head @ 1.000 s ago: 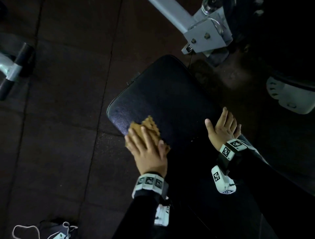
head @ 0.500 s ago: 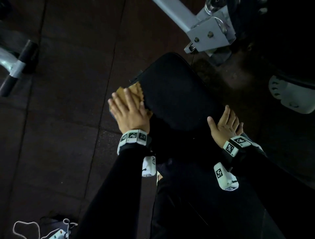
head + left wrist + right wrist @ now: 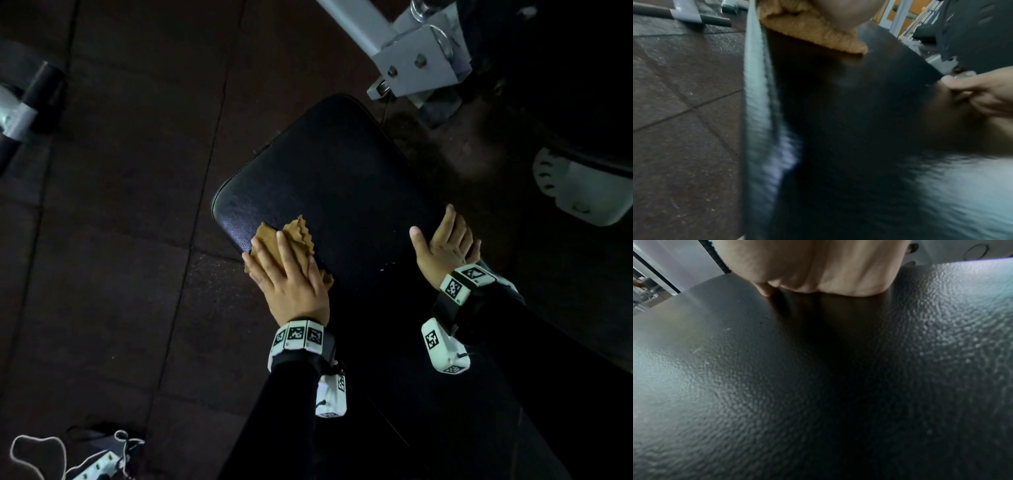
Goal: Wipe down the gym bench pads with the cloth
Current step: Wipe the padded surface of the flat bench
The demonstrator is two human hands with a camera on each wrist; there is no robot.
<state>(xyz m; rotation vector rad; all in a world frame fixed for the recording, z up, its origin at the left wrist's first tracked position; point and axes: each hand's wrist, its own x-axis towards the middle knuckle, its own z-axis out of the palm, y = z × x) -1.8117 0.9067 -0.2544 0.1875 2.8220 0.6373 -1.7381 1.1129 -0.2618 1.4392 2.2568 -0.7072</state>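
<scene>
Cloth [image 3: 291,241] sits under your left hand [image 3: 291,284] in the head view, tan and crumpled, pinned flat on the near-left corner of the bench [image 3: 342,178] pad. Your fingers [image 3: 270,257] lie straight and spread over it, pressing rather than clutching, which spreads the load and suits a broad wipe. Your right hand [image 3: 442,246] rests on the pad's opposite edge, fingers straight and close together, probably to brace yourself (or to steady the pad). The rest of the bench runs into shadow under your sleeves, so how much pad remains is hard to judge.

From the left wrist, the cloth [image 3: 812,32] bunches beneath your palm at the top of the frame; the pad's side edge blurs heavily, and your right hand [image 3: 980,92] shows at the far side with only some fingers visible.

From the right wrist, you see just the heel of your hand [image 3: 818,266] planted on the pebbled pad [image 3: 777,369]. The fingers are hidden beyond it, so this view cannot confirm how they lie.
</scene>
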